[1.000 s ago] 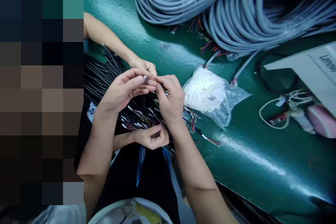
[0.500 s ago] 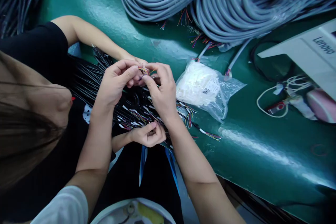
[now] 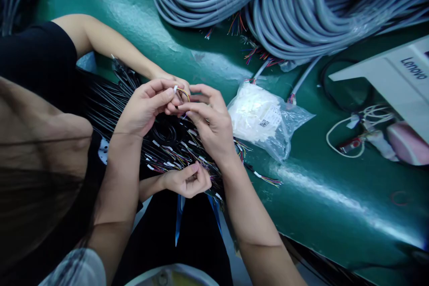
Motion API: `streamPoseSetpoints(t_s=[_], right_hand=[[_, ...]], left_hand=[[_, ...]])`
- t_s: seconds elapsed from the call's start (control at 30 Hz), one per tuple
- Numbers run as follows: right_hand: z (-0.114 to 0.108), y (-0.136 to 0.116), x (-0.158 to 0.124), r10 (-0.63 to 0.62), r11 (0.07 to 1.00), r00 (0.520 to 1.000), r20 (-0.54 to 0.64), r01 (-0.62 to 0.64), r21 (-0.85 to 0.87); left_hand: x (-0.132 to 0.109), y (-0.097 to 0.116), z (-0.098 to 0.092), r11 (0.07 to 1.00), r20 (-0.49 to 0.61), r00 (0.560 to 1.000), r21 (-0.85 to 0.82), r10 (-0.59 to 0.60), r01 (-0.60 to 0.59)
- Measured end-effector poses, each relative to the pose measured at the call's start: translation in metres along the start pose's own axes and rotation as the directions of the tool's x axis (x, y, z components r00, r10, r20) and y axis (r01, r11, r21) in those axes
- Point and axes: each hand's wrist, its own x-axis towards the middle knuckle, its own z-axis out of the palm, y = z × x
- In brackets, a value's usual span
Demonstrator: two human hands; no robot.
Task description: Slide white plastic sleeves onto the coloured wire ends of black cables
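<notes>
One "Lenovo" mark (image 3: 413,68); left hand (image 3: 142,106) pinches apparent connector (image 3: 175,89).

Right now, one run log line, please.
left hand: pinches white plug; right hand: near thin wires, grip unclear; bag: on table

Dim, cool-toned light, apparently from above. On the green tabletop (image 3: 368,187) you see two areas of glare: a broad, mottled sheen at upper left and a long white streak at lower right. The plastic bag (image 3: 253,109) returns the brightest patch; its printed code keeps its shape, though the small print is unreadable. Shadow lies beneath the grey cables (image 3: 191,4); the black cables (image 3: 103,98) merge into near-black. Your left hand (image 3: 142,109) and right hand (image 3: 212,127) are fairly sharp; the white connector (image 3: 175,89) held in the left is soft. Near the lens, the co-worker's hair (image 3: 33,201) blurs. Upper-right and lower-left corners darken heavily.
</notes>
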Motion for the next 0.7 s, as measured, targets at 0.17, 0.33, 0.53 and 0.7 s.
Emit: streamPoseSetpoints(t_s=[0.17, 0.33, 0.53, 0.7], right_hand=[[0.007, -0.007, 0.0, 0.097, 0.995, 0.982, -0.162, -0.093, 0.031], [0.011, -0.012, 0.002, 0.092, 0.996, 0.985, -0.147, -0.092, 0.011], [0.012, -0.008, -0.001, 0.011, 0.998, 0.98, -0.201, -0.024, -0.063], [0.016, -0.009, 0.002, 0.079, 0.997, 0.982, -0.172, -0.079, 0.008]], left_hand=[[-0.007, -0.003, 0.003, 0.999, -0.023, 1.0, -0.041, -0.008, 0.007], [-0.005, -0.002, 0.003, 0.999, -0.03, 0.999, -0.046, -0.011, 0.01], [-0.004, -0.004, 0.003, 0.999, -0.03, 1.0, -0.041, -0.003, 0.001], [-0.005, -0.005, 0.005, 0.999, -0.068, 0.997, -0.014, 0.031, -0.032]])
